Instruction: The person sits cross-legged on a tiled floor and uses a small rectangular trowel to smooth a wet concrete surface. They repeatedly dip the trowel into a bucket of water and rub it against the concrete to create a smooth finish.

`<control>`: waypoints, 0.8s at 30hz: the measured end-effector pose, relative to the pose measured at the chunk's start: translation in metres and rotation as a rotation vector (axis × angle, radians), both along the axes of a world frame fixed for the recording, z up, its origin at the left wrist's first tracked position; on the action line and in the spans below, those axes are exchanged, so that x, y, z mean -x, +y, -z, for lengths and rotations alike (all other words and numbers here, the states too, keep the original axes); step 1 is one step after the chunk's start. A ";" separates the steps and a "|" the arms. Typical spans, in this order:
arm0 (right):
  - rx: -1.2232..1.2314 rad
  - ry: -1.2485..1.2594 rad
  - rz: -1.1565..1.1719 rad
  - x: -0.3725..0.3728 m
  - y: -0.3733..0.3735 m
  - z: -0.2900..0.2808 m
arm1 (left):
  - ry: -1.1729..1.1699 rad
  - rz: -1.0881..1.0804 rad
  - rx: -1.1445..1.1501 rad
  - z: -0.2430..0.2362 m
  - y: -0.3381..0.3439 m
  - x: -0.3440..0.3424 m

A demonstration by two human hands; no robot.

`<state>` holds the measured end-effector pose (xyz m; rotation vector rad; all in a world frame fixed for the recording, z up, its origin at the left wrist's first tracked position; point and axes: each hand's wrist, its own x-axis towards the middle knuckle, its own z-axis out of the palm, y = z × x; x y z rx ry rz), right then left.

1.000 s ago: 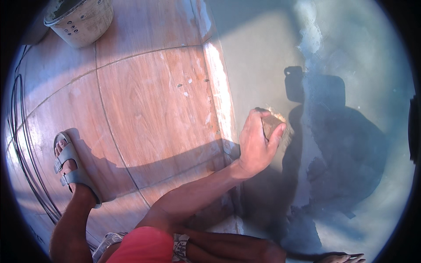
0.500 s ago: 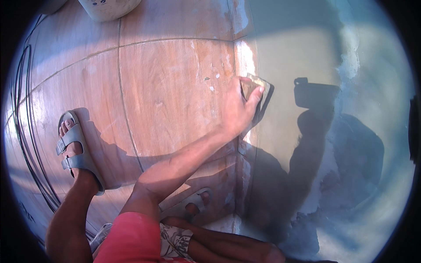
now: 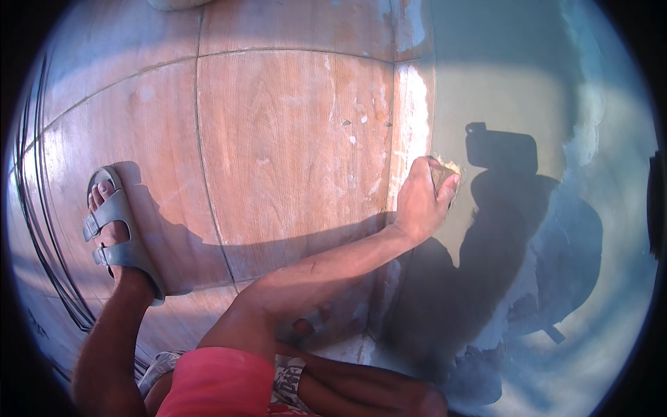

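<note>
My left hand [image 3: 420,205] is closed round a small tan block [image 3: 445,172] with a rough, pale yellowish edge. Its thumb lies along the side nearer the wall, and the fingers wrap the other side. Whether the block is a sponge or something harder, I cannot tell. The hand holds it against or close to the smooth grey-plastered wall [image 3: 462,90], just past the white-smeared skirting strip [image 3: 411,115]. The contact face is hidden. My right hand is out of the picture.
Wood-look floor tiles [image 3: 278,139] bear white smears and small chips. Black cables [image 3: 35,187] run down the far left, beside my sandalled foot [image 3: 114,229]. The base of a pale bucket [image 3: 177,3] shows at the top. Shadows cover much of the lower wall.
My left hand and the tan block have moved right and nearer to me, from beside the skirting onto the plastered wall. The bucket has mostly slipped out of view at the top.
</note>
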<state>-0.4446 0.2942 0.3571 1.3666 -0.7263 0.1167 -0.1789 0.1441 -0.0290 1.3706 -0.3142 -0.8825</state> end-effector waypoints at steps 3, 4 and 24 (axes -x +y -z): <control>0.021 0.013 0.019 0.005 0.007 -0.006 | 0.082 0.129 0.029 -0.011 0.061 0.054; 0.021 0.031 0.015 0.010 0.008 -0.007 | 0.086 0.161 0.053 -0.015 0.076 0.051; 0.020 -0.017 0.031 0.004 0.009 -0.001 | -0.051 0.284 0.129 0.002 0.044 -0.007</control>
